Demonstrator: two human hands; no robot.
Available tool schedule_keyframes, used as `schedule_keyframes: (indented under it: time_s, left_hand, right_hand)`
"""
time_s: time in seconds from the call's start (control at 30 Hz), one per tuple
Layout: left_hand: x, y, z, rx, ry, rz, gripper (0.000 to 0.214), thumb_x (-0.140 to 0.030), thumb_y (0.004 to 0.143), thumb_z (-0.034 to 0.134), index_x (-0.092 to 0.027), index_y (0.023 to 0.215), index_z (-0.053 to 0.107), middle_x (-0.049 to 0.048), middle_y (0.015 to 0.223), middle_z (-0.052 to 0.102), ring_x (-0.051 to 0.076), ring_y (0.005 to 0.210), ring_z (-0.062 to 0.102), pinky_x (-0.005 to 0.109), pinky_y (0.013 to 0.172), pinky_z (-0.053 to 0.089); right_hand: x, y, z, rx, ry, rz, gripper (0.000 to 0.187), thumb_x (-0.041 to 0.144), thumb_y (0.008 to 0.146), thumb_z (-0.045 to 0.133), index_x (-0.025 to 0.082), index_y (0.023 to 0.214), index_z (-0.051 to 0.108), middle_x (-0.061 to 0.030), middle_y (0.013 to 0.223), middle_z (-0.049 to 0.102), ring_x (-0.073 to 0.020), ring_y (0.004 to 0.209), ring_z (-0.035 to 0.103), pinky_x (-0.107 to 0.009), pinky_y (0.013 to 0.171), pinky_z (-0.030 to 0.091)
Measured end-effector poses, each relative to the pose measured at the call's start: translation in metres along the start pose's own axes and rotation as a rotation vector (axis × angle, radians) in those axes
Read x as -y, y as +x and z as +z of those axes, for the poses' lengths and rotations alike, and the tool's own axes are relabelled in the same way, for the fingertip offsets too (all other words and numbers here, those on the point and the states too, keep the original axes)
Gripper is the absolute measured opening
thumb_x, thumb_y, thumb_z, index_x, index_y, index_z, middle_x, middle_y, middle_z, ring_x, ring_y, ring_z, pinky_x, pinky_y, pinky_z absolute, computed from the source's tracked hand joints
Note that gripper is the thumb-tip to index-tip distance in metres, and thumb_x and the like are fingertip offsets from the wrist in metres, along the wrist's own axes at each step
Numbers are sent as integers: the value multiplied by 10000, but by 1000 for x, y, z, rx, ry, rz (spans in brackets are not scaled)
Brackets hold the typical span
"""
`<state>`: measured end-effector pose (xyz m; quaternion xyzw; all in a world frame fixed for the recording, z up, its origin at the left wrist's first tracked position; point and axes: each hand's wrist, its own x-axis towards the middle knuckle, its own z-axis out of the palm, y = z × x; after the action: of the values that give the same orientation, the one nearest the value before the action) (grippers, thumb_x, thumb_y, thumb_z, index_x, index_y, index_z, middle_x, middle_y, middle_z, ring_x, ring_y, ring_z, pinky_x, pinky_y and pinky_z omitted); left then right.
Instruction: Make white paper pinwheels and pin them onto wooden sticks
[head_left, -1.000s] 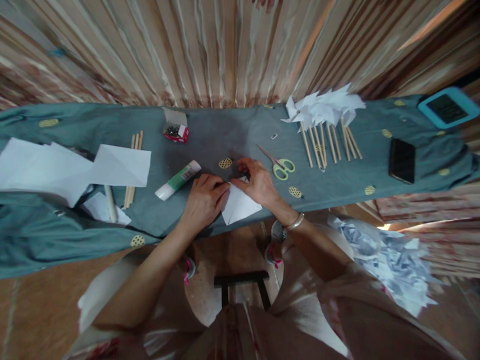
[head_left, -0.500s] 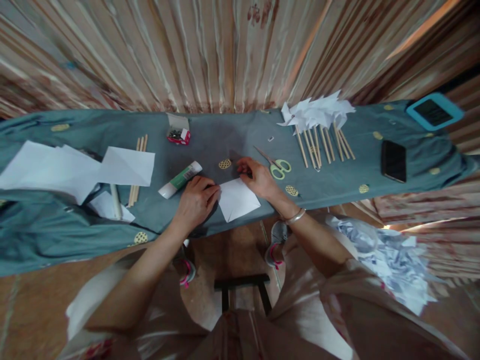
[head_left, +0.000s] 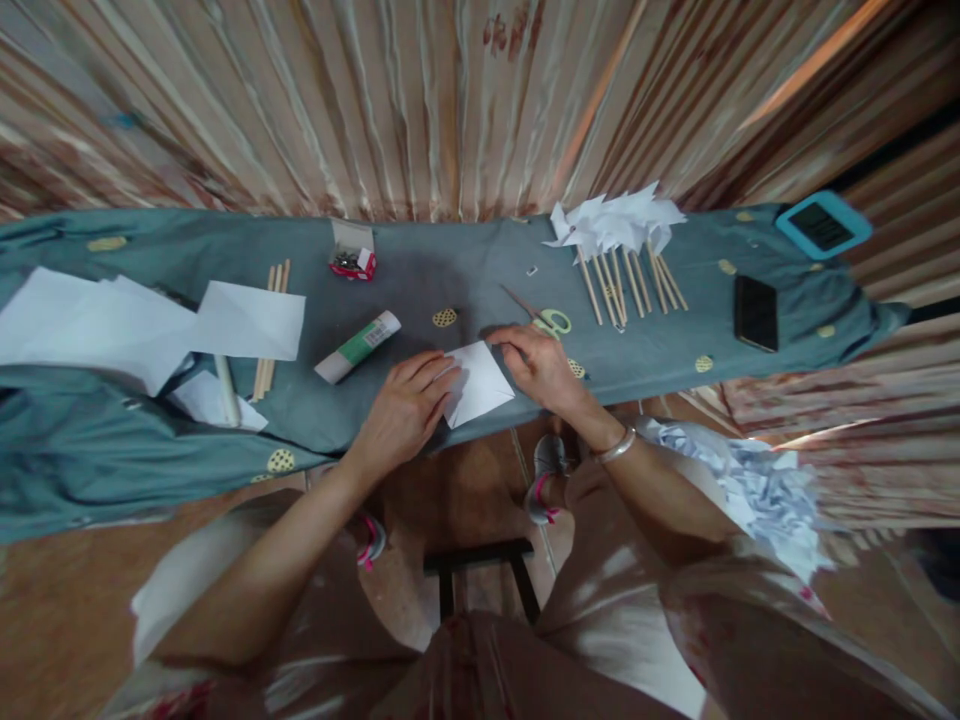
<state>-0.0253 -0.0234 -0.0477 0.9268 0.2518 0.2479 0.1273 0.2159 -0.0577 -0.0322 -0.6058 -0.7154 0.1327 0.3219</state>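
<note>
A small white square of paper (head_left: 481, 388) with diagonal creases lies at the front edge of the cloth-covered table. My left hand (head_left: 405, 405) rests on its left side, fingers stretched out and lying flat. At the upper right edge of the paper is my right hand (head_left: 538, 368), its fingers bent and pinched near the top corner. To the left of my left hand lies a white and green glue stick (head_left: 358, 347). Scissors (head_left: 553, 321) with light green handles lie beyond my right hand, partly covered by it.
White paper pinwheels (head_left: 619, 222) on wooden sticks lie at the back right. A phone (head_left: 756, 313) and a blue-framed device (head_left: 823, 225) are further right. A small red box (head_left: 352, 262), loose sticks (head_left: 270, 330) and white sheets (head_left: 97, 320) lie left. Paper scraps (head_left: 772, 490) fill a bag below.
My right hand has shifted slightly right and down along the paper's edge. My left hand's fingers have moved further onto the paper and straightened. The view has shifted a little.
</note>
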Motion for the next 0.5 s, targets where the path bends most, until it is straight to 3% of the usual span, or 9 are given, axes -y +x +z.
schedule_keyframes:
  time_s: [0.23,0.5]
  left_hand:
    - [0,-2,7,106,-27,-28,336,-276,1002,437,-143,1237,635,151,1326,644,280,1293,549,496,1088,430]
    - [6,-8,6,166,-86,-32,344,-310,964,522,-168,1260,626,155,1390,598,286,1346,511,521,1113,411]
  right_hand:
    - [19,-30,-3,155,-55,-162,335,162,947,420,196,1137,694,-86,1155,712,-235,1040,613,-430,971,496]
    - [22,-42,8,234,-122,-197,302,331,952,550,165,1169,680,-141,1189,676,-284,1083,598,-504,995,497]
